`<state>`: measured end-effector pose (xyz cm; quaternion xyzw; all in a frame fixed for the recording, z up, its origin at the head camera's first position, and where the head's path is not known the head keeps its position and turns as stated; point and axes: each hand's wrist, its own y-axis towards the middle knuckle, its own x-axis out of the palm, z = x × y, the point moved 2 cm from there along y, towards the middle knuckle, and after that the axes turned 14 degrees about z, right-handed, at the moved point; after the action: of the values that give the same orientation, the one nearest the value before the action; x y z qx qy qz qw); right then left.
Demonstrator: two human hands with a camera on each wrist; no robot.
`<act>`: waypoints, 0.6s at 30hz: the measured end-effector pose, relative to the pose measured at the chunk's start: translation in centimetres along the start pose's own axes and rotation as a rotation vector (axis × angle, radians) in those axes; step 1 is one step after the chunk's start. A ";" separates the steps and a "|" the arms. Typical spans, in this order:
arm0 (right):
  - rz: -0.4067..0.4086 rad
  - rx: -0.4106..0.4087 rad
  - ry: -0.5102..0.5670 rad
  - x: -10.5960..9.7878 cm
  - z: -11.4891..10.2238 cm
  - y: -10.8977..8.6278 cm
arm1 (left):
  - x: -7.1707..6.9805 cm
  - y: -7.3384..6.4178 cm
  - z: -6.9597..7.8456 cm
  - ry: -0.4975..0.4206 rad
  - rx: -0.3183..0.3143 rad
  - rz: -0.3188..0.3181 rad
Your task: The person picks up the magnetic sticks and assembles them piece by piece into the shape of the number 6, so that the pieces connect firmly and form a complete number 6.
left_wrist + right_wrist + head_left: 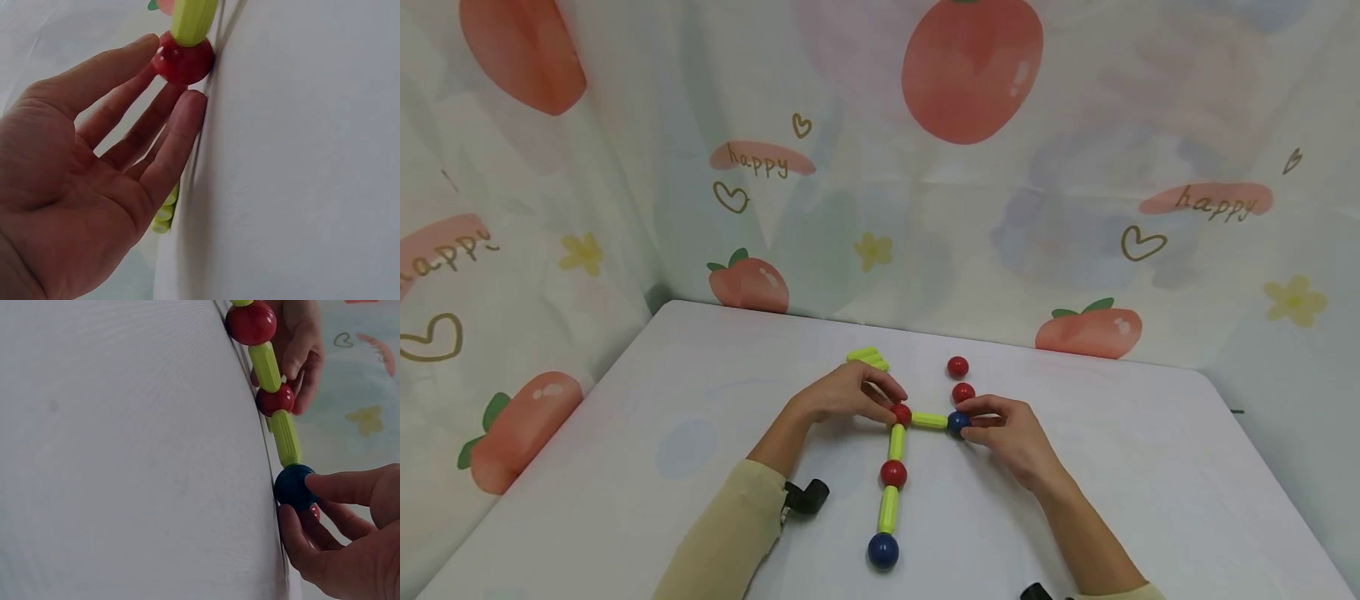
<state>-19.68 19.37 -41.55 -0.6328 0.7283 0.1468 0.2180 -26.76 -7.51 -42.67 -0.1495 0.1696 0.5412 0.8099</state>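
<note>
An L-shaped chain of balls and yellow-green ridged rods lies on the white table. My left hand (848,392) pinches the red ball (902,415) at its corner; in the left wrist view the thumb touches that ball's side. From there one rod (930,421) runs right to a blue ball (958,423), which my right hand (1013,435) holds between thumb and fingers. Toward me, another rod (897,442) joins a second red ball (893,475), then a further rod (888,509) ends at a larger-looking blue ball (883,552).
Two loose red balls, a farther one (957,367) and a nearer one (962,393), sit just beyond my right hand. Several spare yellow-green rods (868,358) lie side by side behind my left hand. A patterned cloth (940,208) hangs behind the table (1150,483).
</note>
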 end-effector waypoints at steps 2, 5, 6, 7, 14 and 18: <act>0.000 0.001 -0.001 0.0 0.0 0.0 | -0.6 0.0 0.1 0.028 0.012 0.048; -0.002 0.003 -0.001 -0.1 0.1 0.0 | -1.5 0.0 0.4 0.084 0.030 0.165; -0.001 0.002 -0.003 -0.1 0.1 0.0 | -1.7 0.1 0.5 0.107 0.039 0.211; -0.001 0.001 -0.002 -0.2 0.1 0.0 | -1.9 0.2 0.5 0.132 0.048 0.256; 0.001 -0.004 -0.008 -0.2 0.1 0.1 | -1.7 1.4 0.7 0.336 0.055 0.449; -0.003 -0.002 -0.005 -0.2 0.1 0.2 | -1.3 2.0 1.2 0.499 0.048 0.439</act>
<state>-19.80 19.58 -41.58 -0.6339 0.7266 0.1485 0.2196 -28.91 -7.28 -41.12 -0.2184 0.4035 0.6452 0.6109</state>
